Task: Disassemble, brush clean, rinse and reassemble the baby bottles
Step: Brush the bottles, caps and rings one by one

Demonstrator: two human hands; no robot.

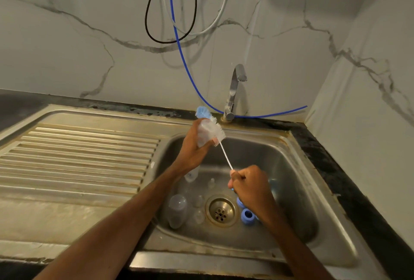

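Head view: left hand [192, 147] grips the bottle [204, 136], right hand [251, 186] grips the brush [220, 133]; a hard stroke could jerk the bottle loose.

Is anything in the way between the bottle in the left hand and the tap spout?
Nothing visible stands in the gap between the bottle in the left hand and the tap spout, up and to its right. Only the brush, gripped by the right hand, is at the bottle itself.
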